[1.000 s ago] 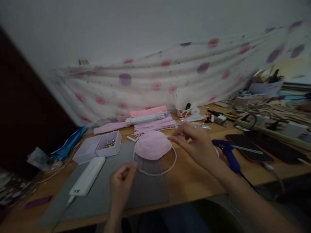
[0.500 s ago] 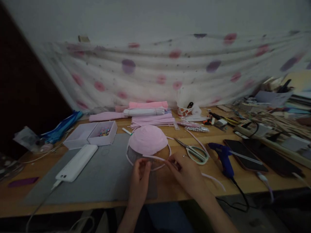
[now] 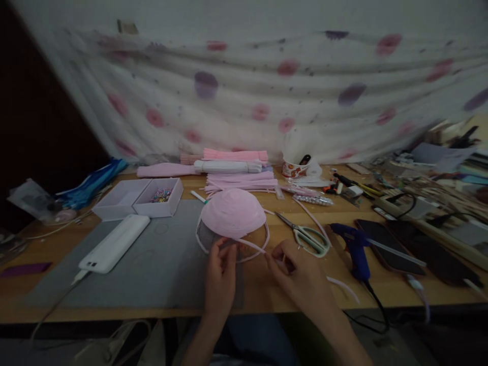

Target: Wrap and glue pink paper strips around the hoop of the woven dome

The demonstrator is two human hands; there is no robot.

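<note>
A pink dome [image 3: 233,212] made of wound strips sits at the near middle of the table, with a thin pink ring [image 3: 266,235] around its lower side. Just in front of it, a pink strip [image 3: 249,245] is stretched between my hands. My left hand [image 3: 221,277] pinches the strip's left end. The other end is between the fingertips of my right hand [image 3: 299,272]. Green-handled scissors [image 3: 310,241] lie beyond my right hand, and a blue glue gun [image 3: 354,249] rests farther right.
A grey mat [image 3: 152,259] bears a white power bank [image 3: 114,244]. Behind it is a white box [image 3: 159,198] with beads. Bundles of pink strips [image 3: 240,181] lie at the back, near a paper cup [image 3: 295,168]. Dark phones [image 3: 389,246] are at the right.
The view has tilted down and shifted slightly. My left fingers now close on the strip's left end, which stuck out free before. The strip is pulled straighter between my hands.
</note>
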